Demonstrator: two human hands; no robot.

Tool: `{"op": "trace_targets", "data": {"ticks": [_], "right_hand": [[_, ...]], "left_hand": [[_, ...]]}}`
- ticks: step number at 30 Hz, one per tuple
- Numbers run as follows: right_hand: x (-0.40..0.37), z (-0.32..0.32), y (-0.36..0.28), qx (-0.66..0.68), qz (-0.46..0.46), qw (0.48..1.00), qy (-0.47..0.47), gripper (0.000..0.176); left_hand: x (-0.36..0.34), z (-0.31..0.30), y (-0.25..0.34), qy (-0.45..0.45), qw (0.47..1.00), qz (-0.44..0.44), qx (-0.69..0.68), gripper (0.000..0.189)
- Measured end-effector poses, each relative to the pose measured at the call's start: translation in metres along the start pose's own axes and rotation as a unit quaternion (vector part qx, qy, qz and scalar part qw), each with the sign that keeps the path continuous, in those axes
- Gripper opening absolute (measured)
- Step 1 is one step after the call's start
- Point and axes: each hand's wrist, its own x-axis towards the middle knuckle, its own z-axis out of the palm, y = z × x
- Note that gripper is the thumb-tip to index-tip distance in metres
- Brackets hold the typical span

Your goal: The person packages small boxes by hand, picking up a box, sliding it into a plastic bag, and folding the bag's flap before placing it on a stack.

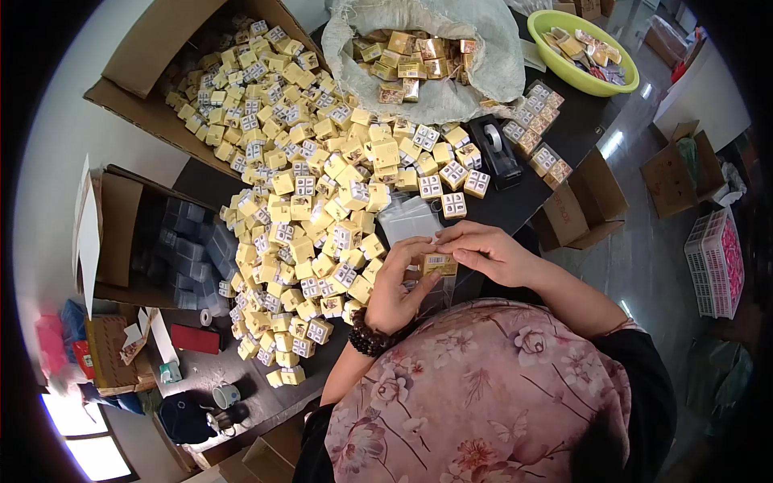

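Note:
Near the table's front edge, my left hand [400,283] and my right hand [488,253] meet around a small yellow box [439,264] with a barcode on its upper face. My left fingers and thumb wrap the box from the left. The right fingers are bent over its far edge, with the thumb close to its top. Clear plastic packaging [404,219] lies just beyond my hands, and more clear plastic shows under the box. A large heap of small yellow boxes [303,208] spreads to the left and beyond.
A tape dispenser [494,151] stands at the back right beside packed sets [538,113]. Behind are a sack [342,40] of boxes and a green basin [555,71]. Cardboard cartons [133,101] stand left; a cup [226,395] sits lower left.

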Motion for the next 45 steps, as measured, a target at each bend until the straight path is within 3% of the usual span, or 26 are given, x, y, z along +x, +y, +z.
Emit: {"op": "trace_targets", "data": {"ticks": [3,5,6,8,9,11,12,13,15,17,18,20,21,23,24,26,27,28,30,32,34,37,38,39,42,45], "right_hand": [[-0.01,0.001,0.011,-0.09,0.012,0.996,-0.015,0.021],[-0.02,-0.002,0.031,-0.102,0.051,0.99,0.077,0.019],[-0.023,-0.007,0.045,-0.092,0.121,0.974,0.168,0.018],[-0.033,-0.03,0.092,-0.037,0.181,0.911,0.368,0.02],[-0.031,-0.044,0.095,-0.101,0.163,0.881,0.433,0.02],[-0.027,-0.07,0.099,-0.161,0.144,0.857,0.469,0.021],[-0.028,-0.085,0.124,-0.246,0.105,0.845,0.463,0.019],[-0.022,-0.095,0.123,-0.248,0.107,0.841,0.468,0.019],[-0.011,-0.111,0.118,-0.064,0.307,0.87,0.38,0.02],[-0.006,-0.119,0.109,-0.033,0.295,0.866,0.401,0.02],[-0.001,-0.122,0.093,-0.009,0.341,0.864,0.372,0.017],[0.003,-0.124,0.085,0.04,0.407,0.853,0.323,0.012],[0.002,-0.125,0.087,0.042,0.407,0.851,0.329,0.012],[-0.002,-0.129,0.098,0.205,0.383,0.837,0.333,0.011],[-0.003,-0.127,0.096,0.266,0.365,0.824,0.341,0.008],[-0.014,-0.123,0.086,0.299,0.345,0.814,0.36,0.007],[-0.018,-0.119,0.077,0.33,0.326,0.803,0.374,0.006],[-0.024,-0.113,0.074,0.278,0.326,0.824,0.37,0.005],[-0.038,-0.101,0.101,0.208,0.324,0.84,0.382,0.007],[-0.049,-0.096,0.133,0.224,0.297,0.849,0.375,0.008],[-0.049,-0.096,0.129,0.243,0.306,0.836,0.385,0.006],[-0.054,-0.085,0.074,0.325,0.299,0.808,0.39,0.007],[-0.058,-0.082,0.064,0.344,0.299,0.817,0.354,0.01],[-0.06,-0.077,0.051,0.347,0.302,0.814,0.355,0.01],[-0.058,-0.064,0.029,0.339,0.347,0.823,0.295,0.012],[-0.057,-0.05,0.02,0.334,0.407,0.802,0.283,0.014]], "left_hand": [[0.0,0.008,-0.025,0.002,0.999,-0.036,-0.031,0.036],[0.002,0.008,-0.033,-0.023,0.997,-0.08,-0.002,0.037],[0.004,0.006,-0.032,-0.025,0.997,-0.079,-0.003,0.037],[0.013,0.005,-0.029,-0.056,0.984,-0.166,0.015,0.034],[0.02,0.009,-0.032,-0.062,0.985,-0.162,0.014,0.034],[0.038,0.021,-0.042,-0.089,0.993,-0.063,0.039,0.032],[0.05,0.028,-0.041,-0.11,0.991,-0.077,0.018,0.033],[0.065,0.037,-0.046,-0.131,0.99,-0.053,0.03,0.033],[0.1,0.053,-0.049,-0.171,0.984,-0.027,0.042,0.033],[0.137,0.073,-0.087,-0.193,0.976,0.035,0.096,0.032],[0.147,0.081,-0.082,-0.165,0.983,0.047,0.067,0.031],[0.162,0.085,-0.062,-0.21,0.976,-0.023,0.057,0.03],[0.167,0.086,-0.051,-0.247,0.959,-0.108,0.084,0.044],[0.167,0.097,-0.084,-0.184,0.98,-0.01,0.081,0.034],[0.169,0.091,-0.07,-0.222,0.966,-0.06,0.117,0.046],[0.171,0.089,-0.075,-0.223,0.968,-0.06,0.094,0.059],[0.173,0.091,-0.078,-0.198,0.971,0.052,0.124,0.065],[0.174,0.092,-0.081,-0.199,0.971,0.051,0.124,0.065],[0.172,0.09,-0.075,-0.248,0.96,-0.105,0.077,0.076],[0.17,0.091,-0.073,-0.252,0.956,-0.113,0.102,0.074],[0.161,0.092,-0.063,-0.195,0.975,-0.083,0.069,0.071],[0.131,0.089,-0.042,-0.114,0.985,0.012,0.126,0.042],[0.124,0.088,-0.038,-0.092,0.98,0.052,0.169,0.034],[0.115,0.088,-0.031,-0.095,0.98,0.047,0.169,0.034],[0.098,0.085,-0.011,-0.054,0.938,0.198,0.279,0.032],[0.082,0.082,-0.001,-0.042,0.912,0.223,0.341,0.029]]}}
